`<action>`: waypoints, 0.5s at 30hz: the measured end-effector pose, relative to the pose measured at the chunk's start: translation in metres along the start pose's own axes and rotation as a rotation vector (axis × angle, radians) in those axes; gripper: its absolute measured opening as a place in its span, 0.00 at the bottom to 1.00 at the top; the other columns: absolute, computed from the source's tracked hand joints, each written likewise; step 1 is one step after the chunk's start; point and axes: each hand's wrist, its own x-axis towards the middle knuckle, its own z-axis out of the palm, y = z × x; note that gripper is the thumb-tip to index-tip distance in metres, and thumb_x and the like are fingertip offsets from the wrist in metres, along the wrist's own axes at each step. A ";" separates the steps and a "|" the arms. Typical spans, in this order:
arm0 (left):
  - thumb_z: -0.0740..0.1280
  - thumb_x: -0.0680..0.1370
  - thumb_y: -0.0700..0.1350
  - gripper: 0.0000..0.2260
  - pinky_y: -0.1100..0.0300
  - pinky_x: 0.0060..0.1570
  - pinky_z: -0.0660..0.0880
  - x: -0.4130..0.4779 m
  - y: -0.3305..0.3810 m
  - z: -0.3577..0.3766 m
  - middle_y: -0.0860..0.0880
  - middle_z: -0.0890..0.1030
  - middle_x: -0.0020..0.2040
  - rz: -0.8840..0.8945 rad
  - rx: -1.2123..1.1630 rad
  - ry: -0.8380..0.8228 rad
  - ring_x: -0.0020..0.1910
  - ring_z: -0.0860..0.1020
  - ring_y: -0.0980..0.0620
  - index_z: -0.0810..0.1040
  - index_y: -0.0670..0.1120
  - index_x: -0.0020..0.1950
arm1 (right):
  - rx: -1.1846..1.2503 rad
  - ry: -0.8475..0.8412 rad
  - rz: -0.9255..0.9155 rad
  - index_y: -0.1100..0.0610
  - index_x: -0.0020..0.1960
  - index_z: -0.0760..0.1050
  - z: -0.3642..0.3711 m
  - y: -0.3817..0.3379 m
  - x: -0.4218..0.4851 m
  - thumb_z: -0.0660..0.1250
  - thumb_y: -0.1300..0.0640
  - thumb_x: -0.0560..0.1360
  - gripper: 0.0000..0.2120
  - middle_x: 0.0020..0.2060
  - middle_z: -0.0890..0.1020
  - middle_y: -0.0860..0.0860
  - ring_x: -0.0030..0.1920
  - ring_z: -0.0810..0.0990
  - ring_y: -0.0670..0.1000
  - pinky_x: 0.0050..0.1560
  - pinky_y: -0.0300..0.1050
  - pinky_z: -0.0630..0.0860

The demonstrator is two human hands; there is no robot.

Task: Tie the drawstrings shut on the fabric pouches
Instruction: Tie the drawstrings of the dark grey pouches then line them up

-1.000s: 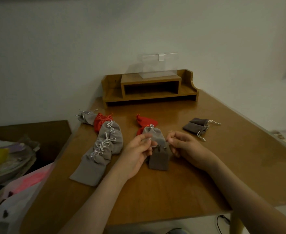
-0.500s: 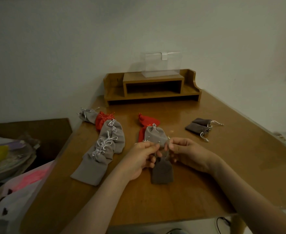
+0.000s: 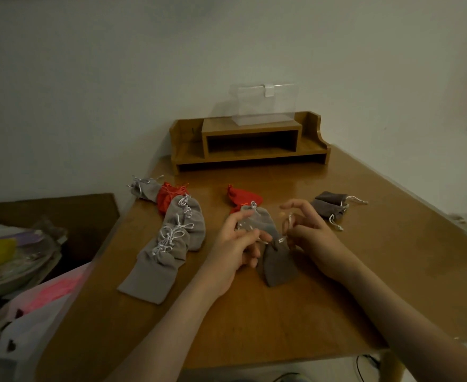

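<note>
Wooden table [image 3: 392,244] in a white-walled corner. Right hand [image 3: 312,235], fingers curled, pinches the white drawstring [image 3: 285,224] of the dark grey pouch [image 3: 277,266], which lies between both hands. Left hand [image 3: 235,244] curled at the pouch neck; grip blurred, cannot tell. Room to move between wrists and near table edge. Tied pouches [image 3: 177,238] lie left of the left hand.

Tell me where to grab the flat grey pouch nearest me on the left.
Pinch the grey pouch at its gathered neck, just under the white bow, from above on the left. It lies flat on the table, so the body offers no raised edge; the bunched neck is narrow.
</note>
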 end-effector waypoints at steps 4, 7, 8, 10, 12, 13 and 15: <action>0.63 0.80 0.39 0.07 0.68 0.34 0.71 -0.003 -0.002 0.002 0.49 0.84 0.45 0.214 0.228 0.011 0.34 0.76 0.58 0.77 0.47 0.55 | -0.033 -0.091 0.050 0.59 0.47 0.76 0.003 0.004 0.000 0.60 0.62 0.66 0.11 0.36 0.73 0.52 0.35 0.68 0.51 0.34 0.42 0.65; 0.65 0.79 0.40 0.06 0.68 0.45 0.74 0.001 -0.010 0.000 0.51 0.82 0.47 0.417 0.535 0.064 0.45 0.79 0.60 0.79 0.51 0.50 | -0.098 -0.193 0.071 0.60 0.48 0.77 0.007 0.006 -0.001 0.67 0.56 0.74 0.07 0.34 0.76 0.50 0.32 0.69 0.47 0.32 0.37 0.65; 0.66 0.78 0.42 0.07 0.69 0.46 0.73 0.002 -0.014 -0.002 0.52 0.80 0.47 0.468 0.652 0.100 0.46 0.78 0.60 0.79 0.55 0.49 | -0.118 -0.222 0.070 0.60 0.49 0.77 0.008 0.004 -0.002 0.66 0.55 0.74 0.09 0.32 0.75 0.48 0.30 0.67 0.45 0.31 0.36 0.64; 0.67 0.77 0.46 0.07 0.71 0.43 0.70 0.004 -0.018 -0.005 0.57 0.75 0.43 0.578 0.813 0.207 0.45 0.75 0.59 0.78 0.59 0.47 | -0.141 -0.260 0.069 0.61 0.51 0.78 0.009 0.002 -0.004 0.64 0.55 0.74 0.10 0.30 0.73 0.47 0.28 0.66 0.43 0.29 0.35 0.63; 0.66 0.76 0.50 0.05 0.65 0.43 0.72 0.007 -0.021 -0.007 0.62 0.73 0.41 0.738 0.883 0.284 0.43 0.74 0.59 0.79 0.60 0.47 | -0.165 -0.271 0.078 0.62 0.53 0.77 0.010 0.000 -0.004 0.65 0.56 0.73 0.13 0.31 0.74 0.46 0.28 0.66 0.42 0.29 0.34 0.63; 0.64 0.75 0.51 0.05 0.58 0.43 0.74 0.009 -0.022 -0.008 0.63 0.75 0.42 0.796 0.909 0.295 0.43 0.73 0.60 0.79 0.58 0.48 | -0.171 -0.275 0.081 0.62 0.54 0.78 0.010 0.000 -0.004 0.66 0.56 0.74 0.12 0.30 0.73 0.46 0.27 0.66 0.42 0.28 0.34 0.62; 0.64 0.75 0.52 0.07 0.51 0.44 0.73 0.013 -0.025 -0.007 0.60 0.78 0.46 0.851 0.958 0.302 0.47 0.72 0.57 0.81 0.55 0.46 | -0.154 -0.275 0.085 0.57 0.50 0.80 0.011 0.001 -0.003 0.69 0.54 0.73 0.08 0.28 0.71 0.47 0.26 0.62 0.44 0.27 0.37 0.57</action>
